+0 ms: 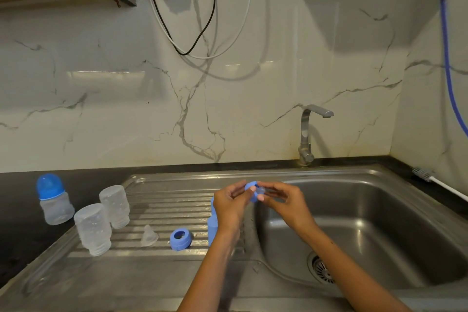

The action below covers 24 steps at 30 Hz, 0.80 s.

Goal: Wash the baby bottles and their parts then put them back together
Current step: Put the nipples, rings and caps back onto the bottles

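Hands meet above the steel sink's (379, 223) edge: the left hand (231, 204) grips a blue plastic screw ring (251, 189), the right hand (283, 199) pinches a clear silicone teat (262, 190) into it. Two upturned clear bottles (114, 206) (93, 229), another teat (149, 235) and ring (180, 238) rest on the drainboard; one assembled blue-capped bottle (53, 199) stands on the dark table (17, 200).

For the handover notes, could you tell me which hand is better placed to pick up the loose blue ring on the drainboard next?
Probably the left hand: it hovers nearer the blue ring, though it would first need to release the ring it holds.
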### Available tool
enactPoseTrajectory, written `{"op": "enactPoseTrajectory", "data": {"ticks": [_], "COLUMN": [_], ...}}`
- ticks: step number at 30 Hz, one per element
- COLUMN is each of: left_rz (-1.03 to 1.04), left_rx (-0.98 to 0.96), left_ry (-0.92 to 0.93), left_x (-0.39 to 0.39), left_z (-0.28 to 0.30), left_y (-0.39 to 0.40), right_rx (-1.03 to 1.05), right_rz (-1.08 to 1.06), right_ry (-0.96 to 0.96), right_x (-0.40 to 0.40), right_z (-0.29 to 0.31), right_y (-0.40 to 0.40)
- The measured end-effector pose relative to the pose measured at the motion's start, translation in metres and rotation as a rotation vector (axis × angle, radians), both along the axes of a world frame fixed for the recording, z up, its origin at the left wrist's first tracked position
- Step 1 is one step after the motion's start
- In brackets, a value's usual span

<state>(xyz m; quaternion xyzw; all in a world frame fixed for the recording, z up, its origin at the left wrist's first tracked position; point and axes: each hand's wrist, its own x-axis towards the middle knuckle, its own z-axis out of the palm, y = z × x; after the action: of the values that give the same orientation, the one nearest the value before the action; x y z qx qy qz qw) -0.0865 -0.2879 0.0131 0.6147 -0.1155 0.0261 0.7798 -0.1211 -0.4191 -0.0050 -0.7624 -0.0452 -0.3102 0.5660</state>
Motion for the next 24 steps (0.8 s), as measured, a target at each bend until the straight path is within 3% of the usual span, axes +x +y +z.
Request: {"op": "enactPoseTrajectory", "data": {"ticks": [4,9,16,24], "left_rz": [-0.078,-0.228,-0.296,-0.39], "left_rx": [0.029,0.12,0.114,0.067], "left_ry": [-0.055,-0.121,-0.182,-0.154], "left_x": [0.001,0.006,0.006,0.006], "left_z": [-0.001,-0.004,-0.002,0.0], "left_y": [0.005,0.014,0.014,0.016], "right_rx": [0.055,0.279,0.216,0.168], "right_rz": [0.016,0.033,-0.041,-0.074], "right_ry": [0.001,0.044,0.027,-0.157], "right_x": [-0.002,-0.002,0.001,-0.003], "right_z": [0.0,0.001,0.002,0.008], "right_y": [-0.001,-0.005,-0.006,0.002]}}
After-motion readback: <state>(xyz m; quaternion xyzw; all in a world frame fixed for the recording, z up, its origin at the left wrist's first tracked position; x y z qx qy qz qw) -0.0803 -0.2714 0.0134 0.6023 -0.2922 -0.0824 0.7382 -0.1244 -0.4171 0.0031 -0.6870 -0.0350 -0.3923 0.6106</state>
